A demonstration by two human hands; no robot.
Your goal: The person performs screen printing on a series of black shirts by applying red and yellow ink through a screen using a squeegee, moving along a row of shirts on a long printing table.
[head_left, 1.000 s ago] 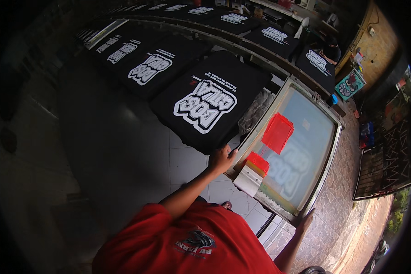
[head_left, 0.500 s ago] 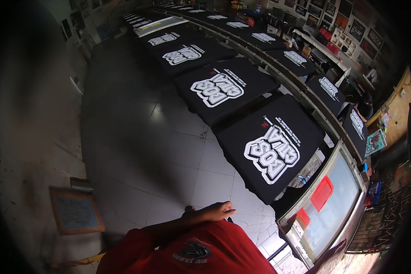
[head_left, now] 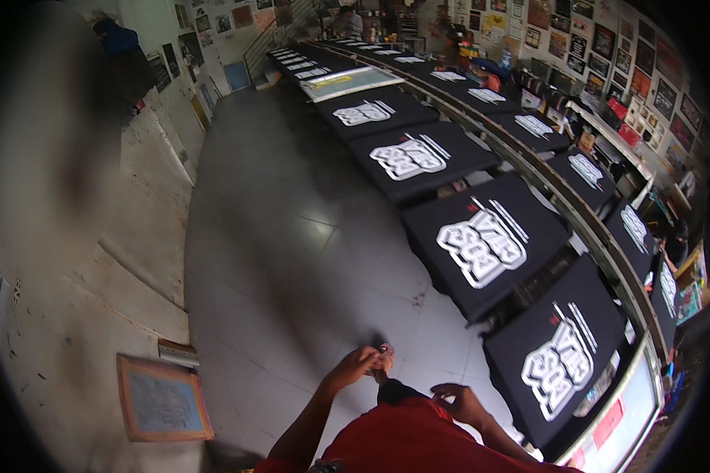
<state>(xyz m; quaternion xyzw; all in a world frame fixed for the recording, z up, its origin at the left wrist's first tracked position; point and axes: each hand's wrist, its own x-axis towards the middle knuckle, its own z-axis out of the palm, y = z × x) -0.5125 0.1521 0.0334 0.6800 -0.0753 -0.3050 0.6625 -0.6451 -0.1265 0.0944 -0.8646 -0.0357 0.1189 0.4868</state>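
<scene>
My left hand (head_left: 356, 366) hangs in front of my red shirt, over the tiled floor, its fingers curled in with nothing visible in them. Part of a foot shows just beyond it. To the right my right hand (head_left: 461, 404) is raised by my waist, fingers loosely bent and apart, holding nothing. Nearest to it on the right lies a black shirt (head_left: 513, 347) with a white printed design, spread flat on the long table. Beside that, at the lower right, is a printing screen (head_left: 635, 406) with a pale frame and red patches, partly cut off by the picture's edge.
More printed black shirts (head_left: 489, 280) line the long table, split by a metal rail (head_left: 564, 189). Another screen (head_left: 351, 82) rests across the table farther off. A wood-framed screen (head_left: 166, 426) leans at the left wall. Grey tiles (head_left: 284, 268) run beside the table.
My view has turned, so shirts and table appear further right. My left hand has moved slightly left in the picture. My right hand has come into clear view, apart from the near screen.
</scene>
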